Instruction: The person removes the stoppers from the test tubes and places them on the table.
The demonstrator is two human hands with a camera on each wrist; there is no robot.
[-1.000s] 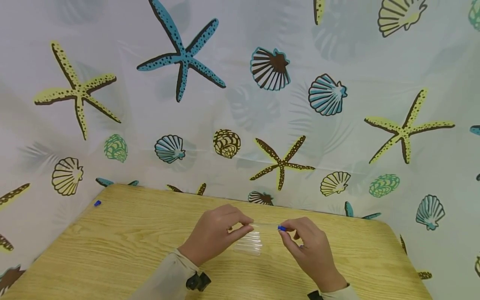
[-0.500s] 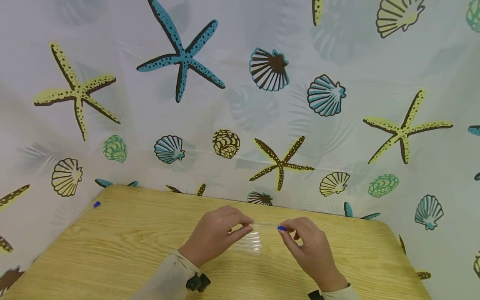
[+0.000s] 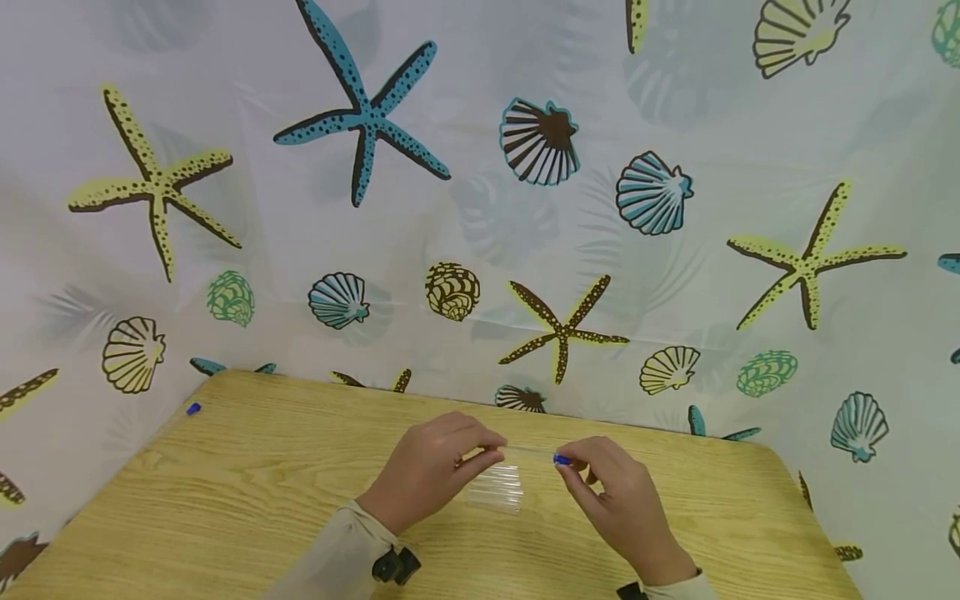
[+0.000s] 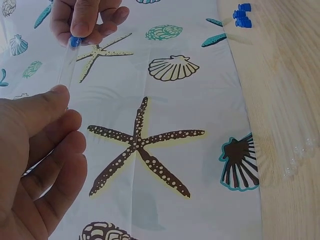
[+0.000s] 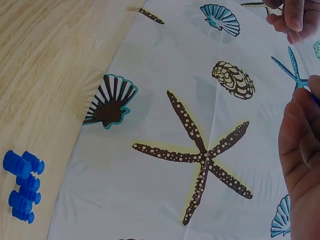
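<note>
My left hand (image 3: 431,465) pinches a slim clear tube (image 4: 68,65) near one end between thumb and index finger. At the tube's other end is a blue cap (image 3: 562,459), pinched by the thumb and fingertips of my right hand (image 3: 617,500). The tube lies nearly level between the hands in the head view, raised over the table. In the left wrist view the round blue cap end shows right at the tube's mouth. The right wrist view has most of the cap hidden behind the right fingers (image 5: 302,130).
Several clear tubes (image 3: 495,490) lie side by side on the wooden table (image 3: 300,467) below the hands. A cluster of blue caps (image 5: 22,187) rests on the table near its far edge. One more blue cap (image 3: 193,408) lies at the far left corner. A shell-patterned curtain (image 3: 480,208) hangs behind.
The right fingertips and the blue cap have shifted very slightly. My left hand and the tubes on the table stay where they were.
</note>
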